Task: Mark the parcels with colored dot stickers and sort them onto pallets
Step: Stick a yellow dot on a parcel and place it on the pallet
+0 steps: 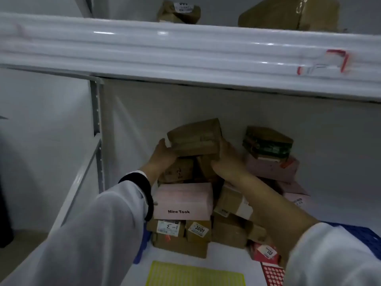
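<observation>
Head view: at centre frame, the left hand (pixel 165 154) and right hand (pixel 226 162) grip a brown cardboard parcel (pixel 195 137), fingers (pixel 224 147) curled round its ends, atop a heap of brown and pink parcels (pixel 183 200). None plainly shows a dot, so marking and sorting look barely begun.

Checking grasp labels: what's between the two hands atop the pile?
A brown parcel, held at its sides by the left hand and right hand, above the pile of parcels; head view.

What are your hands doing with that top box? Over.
Left hand and right hand grip the brown parcel, atop the pile. White shelf beam overhead. Over.
</observation>
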